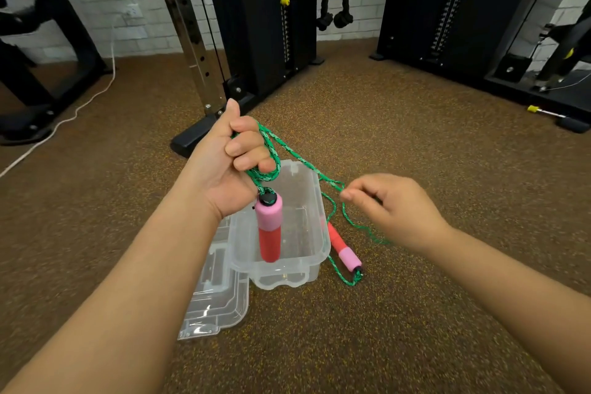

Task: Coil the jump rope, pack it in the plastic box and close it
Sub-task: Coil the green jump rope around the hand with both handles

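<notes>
Two rope loops around left fingers

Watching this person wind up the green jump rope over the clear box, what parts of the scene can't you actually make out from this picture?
All in the head view:
- How many loops the left hand holds: its curled fingers cover the rope.
- Whether the right hand pinches the rope: motion blur smears the fingertips and the strand there.
- The lid: partly hidden by the left forearm and the box.
- The floor handle: its upper end sits behind the box wall.
</notes>
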A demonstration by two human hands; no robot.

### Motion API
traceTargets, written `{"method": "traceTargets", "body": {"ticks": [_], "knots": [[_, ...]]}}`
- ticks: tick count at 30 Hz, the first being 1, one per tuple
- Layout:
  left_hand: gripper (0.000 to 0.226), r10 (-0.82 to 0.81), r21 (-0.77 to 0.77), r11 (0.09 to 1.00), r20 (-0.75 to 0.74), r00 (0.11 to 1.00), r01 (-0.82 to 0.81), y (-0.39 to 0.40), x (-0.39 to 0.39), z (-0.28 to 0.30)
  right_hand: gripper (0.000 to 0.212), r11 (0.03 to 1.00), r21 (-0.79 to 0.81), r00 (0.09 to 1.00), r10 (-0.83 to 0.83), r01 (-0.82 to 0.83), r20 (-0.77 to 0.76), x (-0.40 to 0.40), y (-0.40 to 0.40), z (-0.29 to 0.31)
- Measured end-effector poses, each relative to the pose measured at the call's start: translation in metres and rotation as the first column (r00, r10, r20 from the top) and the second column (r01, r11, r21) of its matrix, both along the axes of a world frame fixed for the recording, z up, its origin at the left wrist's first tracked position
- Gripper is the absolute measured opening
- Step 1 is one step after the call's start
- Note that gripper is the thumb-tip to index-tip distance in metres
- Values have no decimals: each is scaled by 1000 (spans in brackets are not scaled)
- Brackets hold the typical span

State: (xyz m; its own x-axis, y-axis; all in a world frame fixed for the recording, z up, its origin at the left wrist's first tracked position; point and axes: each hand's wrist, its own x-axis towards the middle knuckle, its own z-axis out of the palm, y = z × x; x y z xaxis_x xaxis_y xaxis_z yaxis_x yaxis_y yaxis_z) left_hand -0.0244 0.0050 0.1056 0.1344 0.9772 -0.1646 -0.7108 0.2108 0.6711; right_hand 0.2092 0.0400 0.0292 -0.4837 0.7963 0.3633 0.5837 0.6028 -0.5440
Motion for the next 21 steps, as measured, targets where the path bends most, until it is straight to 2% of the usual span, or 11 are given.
{"method": "traceTargets", "body": {"ticks": [2, 6, 9, 11, 13, 15, 18, 19, 21], "knots": [[49, 64, -25, 998, 16, 998, -63, 1, 3, 2, 46, 986, 158, 988, 36, -60, 152, -3, -9, -2], [43, 201, -23, 979, -68, 977, -203, 4, 9, 1, 52, 935, 274, 959, 162, -224, 232, -17, -34, 2], [42, 146, 55, 989, -172, 974, -138, 1, 18, 2, 43, 888, 350, 948, 229, -297, 222, -28, -50, 15], [50, 97, 97, 993, -360, 928, -66, 0, 24, 1, 31, 874, 364, 945, 271, -321, 183, -33, -56, 27], [56, 82, 132, 991, -586, 806, -5, -2, 32, 1, 22, 884, 343, 948, 302, -318, 101, -33, -54, 41], [59, 46, 126, 989, -772, 634, 83, -8, 38, 5, 20, 904, 322, 957, 288, -282, 29, -29, -46, 53], [77, 1, 75, 977, -937, 350, 199, -19, 41, 13, 21, 953, 221, 964, 236, -206, -121, -21, -32, 60], [81, 5, 74, 972, -955, 296, 221, -21, 41, 13, 21, 967, 179, 959, 212, -179, -187, -18, -28, 59], [77, 20, 89, 970, -957, 291, 226, -21, 42, 11, 25, 992, 55, 942, 129, -118, -311, -15, -20, 55]]}}
